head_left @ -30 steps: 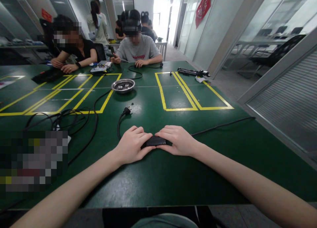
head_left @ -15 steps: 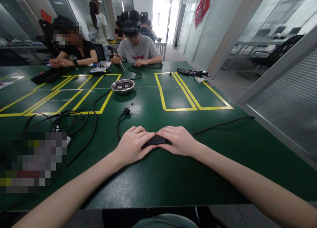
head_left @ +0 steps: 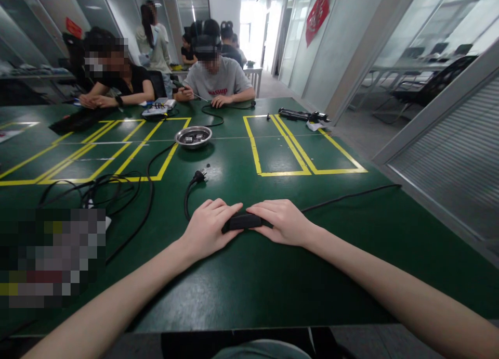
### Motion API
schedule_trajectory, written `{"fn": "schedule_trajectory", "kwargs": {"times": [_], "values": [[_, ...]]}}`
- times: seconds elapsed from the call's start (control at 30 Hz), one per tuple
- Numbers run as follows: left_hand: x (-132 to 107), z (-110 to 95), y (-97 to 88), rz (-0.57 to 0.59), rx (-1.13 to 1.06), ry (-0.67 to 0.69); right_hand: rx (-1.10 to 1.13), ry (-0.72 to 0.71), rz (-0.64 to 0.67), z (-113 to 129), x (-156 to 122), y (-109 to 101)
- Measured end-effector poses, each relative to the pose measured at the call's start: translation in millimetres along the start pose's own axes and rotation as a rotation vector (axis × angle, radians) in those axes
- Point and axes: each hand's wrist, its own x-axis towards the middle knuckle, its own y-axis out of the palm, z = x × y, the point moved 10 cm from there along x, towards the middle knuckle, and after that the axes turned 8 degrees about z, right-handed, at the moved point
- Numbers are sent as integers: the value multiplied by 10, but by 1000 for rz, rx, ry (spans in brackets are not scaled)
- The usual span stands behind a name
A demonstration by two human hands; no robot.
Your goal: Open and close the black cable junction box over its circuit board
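Observation:
A black power adapter [head_left: 245,221] lies on the green table [head_left: 187,302] straight in front of me. My left hand [head_left: 212,225] grips its left end, fingers over the far side and thumb at the near side. At its right end my right hand [head_left: 277,221] holds it the same way. The adapter's middle shows between the two hands, and its ends are hidden under them. A black cord with a plug [head_left: 200,176] comes out beyond my left hand. Past my right hand, a thin black cable [head_left: 353,194] runs to the right across the table.
A metal bowl [head_left: 194,145] with small metal parts stands mid-table. Coiled black cables [head_left: 113,190] lie at left, beside a blurred-out object [head_left: 58,255]. Yellow tape [head_left: 280,174] marks rectangles. Two people sit opposite; one person's hand [head_left: 186,93] holds a screwdriver-like tool.
My left fingers have shifted slightly left, so more of the adapter shows and its visible face looks turned a little. Across the table, the person's tool has tilted flatter.

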Motion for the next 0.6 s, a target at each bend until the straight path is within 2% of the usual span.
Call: {"fn": "schedule_trajectory", "kwargs": {"times": [0.13,0.2,0.3,0.37,0.43,0.5,0.6], "values": [[-13,-5,16,20,7,15,111,43,19,-26,20,-3],[-23,-53,-10,0,33,56,266,138,49,-104,27,-5],[-38,-164,-60,-42,99,134,689,384,159,-279,-25,132],[-42,-238,-74,-54,146,174,1010,513,290,-281,-92,319],[-37,-268,-69,-47,167,177,1217,576,369,-237,-137,436],[-20,-235,-54,-25,142,132,1257,593,361,-239,-143,463],[8,-132,12,56,-14,44,1072,566,254,-291,-107,387]]}}
